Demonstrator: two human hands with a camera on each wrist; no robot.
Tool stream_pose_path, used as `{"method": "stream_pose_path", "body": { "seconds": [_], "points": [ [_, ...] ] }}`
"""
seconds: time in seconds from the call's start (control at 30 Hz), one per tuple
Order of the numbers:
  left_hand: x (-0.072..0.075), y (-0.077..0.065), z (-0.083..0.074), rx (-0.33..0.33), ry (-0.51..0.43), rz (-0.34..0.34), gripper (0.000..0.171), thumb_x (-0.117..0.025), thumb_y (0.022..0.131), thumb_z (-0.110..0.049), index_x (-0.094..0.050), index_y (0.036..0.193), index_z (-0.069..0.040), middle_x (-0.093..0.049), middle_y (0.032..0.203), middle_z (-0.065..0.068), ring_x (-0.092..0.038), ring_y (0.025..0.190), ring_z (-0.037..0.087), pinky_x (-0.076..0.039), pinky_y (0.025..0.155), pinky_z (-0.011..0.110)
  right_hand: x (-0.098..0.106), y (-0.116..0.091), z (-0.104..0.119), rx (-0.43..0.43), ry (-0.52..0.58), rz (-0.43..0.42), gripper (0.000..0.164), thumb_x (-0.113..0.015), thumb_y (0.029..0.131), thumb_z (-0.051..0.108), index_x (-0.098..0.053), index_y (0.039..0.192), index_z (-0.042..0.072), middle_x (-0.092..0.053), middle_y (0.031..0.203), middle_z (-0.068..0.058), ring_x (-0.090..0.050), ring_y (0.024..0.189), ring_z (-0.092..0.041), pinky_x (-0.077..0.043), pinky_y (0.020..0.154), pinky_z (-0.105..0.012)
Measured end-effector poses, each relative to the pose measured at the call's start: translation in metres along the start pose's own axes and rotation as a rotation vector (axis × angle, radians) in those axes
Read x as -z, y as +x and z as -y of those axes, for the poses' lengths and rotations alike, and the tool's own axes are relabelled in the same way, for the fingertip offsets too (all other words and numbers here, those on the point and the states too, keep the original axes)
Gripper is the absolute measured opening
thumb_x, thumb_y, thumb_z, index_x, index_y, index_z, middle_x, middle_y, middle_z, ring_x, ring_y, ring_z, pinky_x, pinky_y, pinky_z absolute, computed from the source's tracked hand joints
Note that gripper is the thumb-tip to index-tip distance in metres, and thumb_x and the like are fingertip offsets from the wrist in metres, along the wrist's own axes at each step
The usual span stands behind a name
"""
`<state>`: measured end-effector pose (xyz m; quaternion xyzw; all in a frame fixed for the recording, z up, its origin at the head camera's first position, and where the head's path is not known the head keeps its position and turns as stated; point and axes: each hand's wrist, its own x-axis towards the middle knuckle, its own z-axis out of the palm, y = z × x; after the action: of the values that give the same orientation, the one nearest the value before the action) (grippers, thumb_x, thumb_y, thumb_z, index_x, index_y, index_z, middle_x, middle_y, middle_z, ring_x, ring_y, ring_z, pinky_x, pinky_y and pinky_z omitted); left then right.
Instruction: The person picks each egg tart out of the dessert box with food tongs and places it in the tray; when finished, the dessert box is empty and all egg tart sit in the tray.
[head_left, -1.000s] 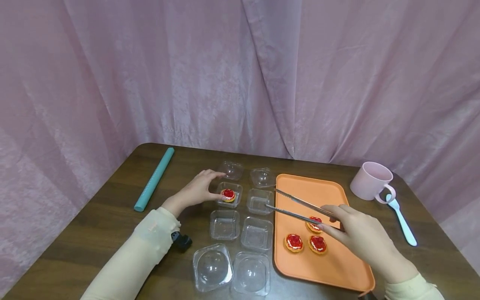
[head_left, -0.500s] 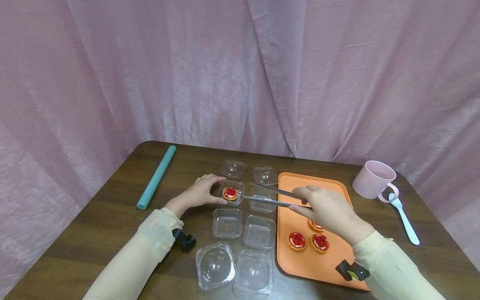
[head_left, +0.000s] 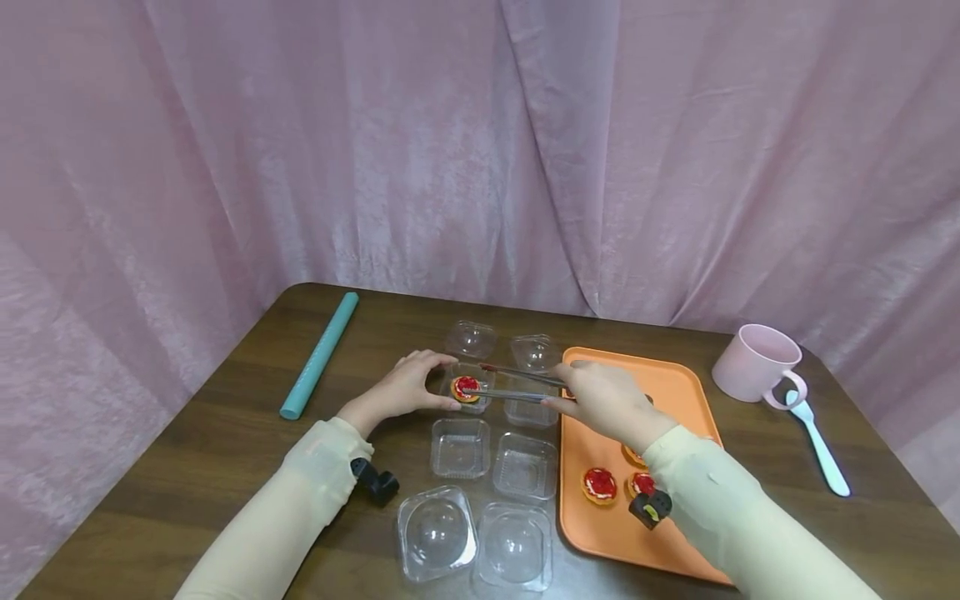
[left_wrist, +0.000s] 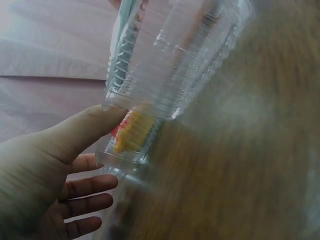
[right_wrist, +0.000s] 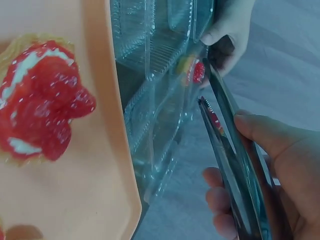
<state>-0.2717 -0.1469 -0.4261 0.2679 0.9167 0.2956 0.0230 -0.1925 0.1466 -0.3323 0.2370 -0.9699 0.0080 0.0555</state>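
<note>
My left hand (head_left: 405,387) spans the left side of a clear plastic container (head_left: 483,403), its thumb at the near corner and a finger at the far corner. Inside sits a small tart (head_left: 467,387) with red topping, its yellow crust (left_wrist: 137,132) visible through the plastic in the left wrist view. My right hand (head_left: 603,398) grips metal tongs (head_left: 517,395) reaching in from the right. In the head view one tong tip overlaps the tart, while the other lies over the container's far side. The tongs (right_wrist: 227,155) stand slightly spread in the right wrist view.
An orange tray (head_left: 622,533) with three tarts lies at the right. More clear containers (head_left: 460,448) and domed lids (head_left: 437,533) stand around the middle. A pink mug (head_left: 753,367) and pale spatula (head_left: 825,454) are far right, a teal roll (head_left: 321,357) at left.
My right hand has moved left with the tongs, from over the tray to the tart in the far-left container. My left hand has stayed at that container.
</note>
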Motion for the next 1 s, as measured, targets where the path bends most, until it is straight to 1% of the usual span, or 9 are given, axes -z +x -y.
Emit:
{"method": "stream_pose_path", "body": {
  "seconds": [0.07,0.23,0.37,0.63,0.87,1.0],
  "points": [
    [-0.001,0.001,-0.001,0.004,-0.005,0.003,0.076,-0.08,0.073,-0.047,-0.054,0.133,-0.01,-0.059,0.128,0.011,-0.049,0.122,0.03,-0.032,0.108,0.052,-0.002,0.003,0.002,0.004,-0.015,0.015,0.041,-0.067,0.087,0.041,-0.066,0.11,0.008,-0.063,0.085,-0.003,-0.062,0.071,-0.016,-0.052,0.058,-0.034],
    [-0.001,0.001,-0.003,0.008,-0.01,0.007,0.076,-0.08,0.072,-0.047,-0.054,0.133,-0.01,-0.059,0.128,0.011,-0.048,0.123,0.03,-0.032,0.108,0.051,-0.004,0.007,0.008,0.019,-0.053,0.029,0.043,-0.067,0.086,0.043,-0.066,0.109,0.007,-0.066,0.083,-0.006,-0.064,0.075,-0.021,-0.054,0.062,-0.039],
    [-0.001,0.0,-0.002,0.012,-0.01,0.01,0.077,-0.08,0.072,-0.047,-0.054,0.134,-0.01,-0.059,0.128,0.011,-0.048,0.123,0.03,-0.032,0.108,0.051,-0.004,0.01,0.013,0.031,-0.053,0.033,0.042,-0.068,0.086,0.042,-0.068,0.109,0.007,-0.07,0.088,-0.009,-0.068,0.081,-0.026,-0.055,0.067,-0.043],
    [-0.002,0.001,0.0,0.02,-0.015,0.012,0.077,-0.08,0.072,-0.047,-0.053,0.134,-0.01,-0.058,0.129,0.011,-0.048,0.124,0.03,-0.031,0.11,0.051,-0.001,0.015,0.018,0.044,-0.027,0.063,0.039,-0.069,0.086,0.038,-0.071,0.111,0.009,-0.074,0.095,-0.01,-0.07,0.083,-0.028,-0.056,0.069,-0.044],
    [-0.004,0.001,0.001,0.016,-0.021,0.011,0.077,-0.08,0.072,-0.047,-0.053,0.134,-0.009,-0.059,0.127,0.01,-0.049,0.121,0.028,-0.033,0.108,0.05,-0.002,0.011,0.018,0.056,-0.021,0.036,0.041,-0.068,0.086,0.039,-0.07,0.113,0.008,-0.074,0.096,-0.01,-0.07,0.081,-0.027,-0.056,0.068,-0.042],
    [-0.004,0.002,0.002,0.016,-0.015,0.009,0.076,-0.08,0.073,-0.046,-0.053,0.134,-0.01,-0.059,0.126,0.009,-0.049,0.12,0.027,-0.034,0.107,0.049,-0.005,0.007,0.017,0.058,0.006,0.014,0.04,-0.068,0.086,0.038,-0.069,0.113,0.008,-0.073,0.096,-0.008,-0.07,0.082,-0.026,-0.056,0.07,-0.042]
  ]
}}
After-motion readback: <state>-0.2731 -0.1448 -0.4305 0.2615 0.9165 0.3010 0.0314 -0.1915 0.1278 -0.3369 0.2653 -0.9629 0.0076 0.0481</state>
